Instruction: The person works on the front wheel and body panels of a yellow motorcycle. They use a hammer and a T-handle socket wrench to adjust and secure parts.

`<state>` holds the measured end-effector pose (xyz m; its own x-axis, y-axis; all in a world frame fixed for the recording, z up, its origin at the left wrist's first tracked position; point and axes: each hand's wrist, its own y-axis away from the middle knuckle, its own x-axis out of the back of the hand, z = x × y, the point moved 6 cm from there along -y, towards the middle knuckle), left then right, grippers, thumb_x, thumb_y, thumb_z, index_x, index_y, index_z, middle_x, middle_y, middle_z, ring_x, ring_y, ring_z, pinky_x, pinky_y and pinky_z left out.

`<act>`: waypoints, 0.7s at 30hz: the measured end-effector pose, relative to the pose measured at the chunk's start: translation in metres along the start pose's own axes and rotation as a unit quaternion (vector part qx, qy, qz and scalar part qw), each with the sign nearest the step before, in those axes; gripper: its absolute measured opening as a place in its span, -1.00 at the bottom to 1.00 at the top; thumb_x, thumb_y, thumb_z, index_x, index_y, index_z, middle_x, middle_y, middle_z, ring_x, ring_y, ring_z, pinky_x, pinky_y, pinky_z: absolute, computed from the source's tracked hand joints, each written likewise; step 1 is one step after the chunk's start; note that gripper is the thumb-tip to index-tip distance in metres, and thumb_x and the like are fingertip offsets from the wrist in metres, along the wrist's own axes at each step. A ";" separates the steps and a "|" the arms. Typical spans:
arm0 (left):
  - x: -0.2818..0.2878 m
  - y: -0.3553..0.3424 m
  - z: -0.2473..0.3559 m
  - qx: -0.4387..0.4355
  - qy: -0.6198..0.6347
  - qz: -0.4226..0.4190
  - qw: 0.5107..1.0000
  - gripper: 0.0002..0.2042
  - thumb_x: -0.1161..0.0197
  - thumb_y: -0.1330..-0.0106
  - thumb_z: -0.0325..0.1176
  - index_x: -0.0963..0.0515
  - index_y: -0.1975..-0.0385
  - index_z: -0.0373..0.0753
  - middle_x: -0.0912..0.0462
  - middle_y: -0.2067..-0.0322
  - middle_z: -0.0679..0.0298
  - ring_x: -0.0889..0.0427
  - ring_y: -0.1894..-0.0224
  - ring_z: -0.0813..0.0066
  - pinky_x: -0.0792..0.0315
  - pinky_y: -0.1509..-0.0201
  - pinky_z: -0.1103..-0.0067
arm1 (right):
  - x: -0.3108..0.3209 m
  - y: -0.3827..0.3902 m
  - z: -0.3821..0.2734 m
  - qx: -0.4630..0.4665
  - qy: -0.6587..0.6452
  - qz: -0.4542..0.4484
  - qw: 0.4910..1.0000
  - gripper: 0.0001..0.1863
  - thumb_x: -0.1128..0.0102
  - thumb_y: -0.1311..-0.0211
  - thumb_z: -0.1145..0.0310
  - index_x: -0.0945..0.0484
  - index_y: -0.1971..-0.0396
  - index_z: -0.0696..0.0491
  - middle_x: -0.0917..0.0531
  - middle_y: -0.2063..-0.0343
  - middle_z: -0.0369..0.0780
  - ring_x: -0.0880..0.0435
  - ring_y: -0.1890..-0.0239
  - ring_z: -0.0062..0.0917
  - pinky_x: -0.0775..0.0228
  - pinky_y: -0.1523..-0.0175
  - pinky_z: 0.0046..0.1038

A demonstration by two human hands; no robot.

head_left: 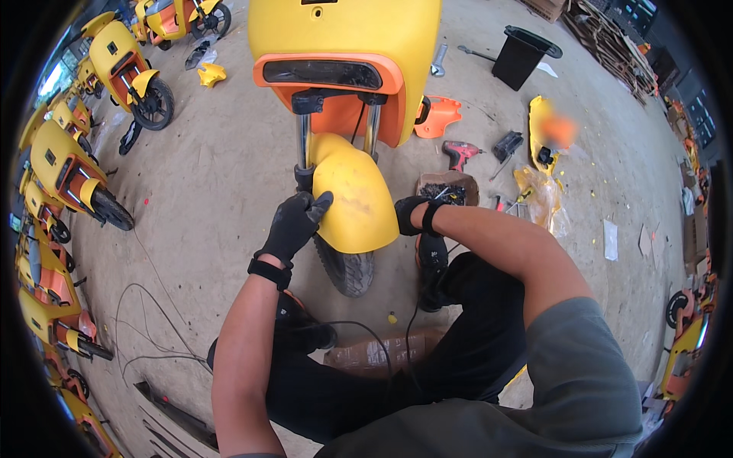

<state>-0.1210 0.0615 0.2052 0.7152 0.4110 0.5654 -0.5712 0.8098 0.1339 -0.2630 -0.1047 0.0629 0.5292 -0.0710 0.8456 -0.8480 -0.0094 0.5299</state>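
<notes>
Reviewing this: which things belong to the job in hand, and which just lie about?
Likely the job: yellow scooter; its front fender, touched by the left hand; red power driver; parts box.

Probably lying about: black bin; white sheet; clear plastic.

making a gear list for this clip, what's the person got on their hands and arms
The left hand and right hand wear black gloves, each with a black band at the wrist; the right glove is partly hidden. Both forearms are bare. A short dark grey sleeve covers the right upper arm.
</notes>
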 end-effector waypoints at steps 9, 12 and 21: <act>-0.002 -0.002 0.002 -0.012 -0.003 0.003 1.000 -0.60 -0.16 -0.24 -0.08 -0.45 0.60 -0.35 -0.47 0.66 0.26 -0.48 0.64 0.55 -0.41 0.53 0.60 | -0.011 -0.005 0.007 0.001 -0.012 -0.002 1.000 -0.71 -0.09 0.08 0.43 -0.63 0.28 0.03 -0.64 0.26 -0.11 -0.61 0.17 -0.26 -0.45 0.13 -0.33; 0.001 0.000 0.002 -0.008 -0.020 0.008 1.000 -0.60 -0.16 -0.24 -0.08 -0.44 0.61 -0.34 -0.47 0.67 0.26 -0.48 0.65 0.55 -0.41 0.52 0.60 | 0.003 0.001 0.000 -0.003 -0.007 -0.009 1.000 -0.71 -0.09 0.08 0.43 -0.63 0.28 0.03 -0.64 0.26 -0.11 -0.61 0.17 -0.26 -0.45 0.13 -0.34; -0.002 -0.004 -0.004 -0.046 -0.064 0.027 0.997 -0.55 -0.13 -0.24 0.00 -0.45 0.59 -0.37 -0.48 0.65 0.22 -0.51 0.64 0.52 -0.43 0.52 0.58 | -0.003 0.001 0.004 0.009 0.002 0.000 1.000 -0.71 -0.06 0.04 0.39 -0.62 0.26 0.02 -0.64 0.25 -0.10 -0.62 0.17 -0.29 -0.45 0.07 -0.34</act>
<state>-0.1181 0.0594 0.2002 0.6234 0.4037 0.6696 -0.5644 0.8250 0.0280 -0.2656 -0.1081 0.0603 0.5297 -0.0672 0.8455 -0.8481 -0.0271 0.5291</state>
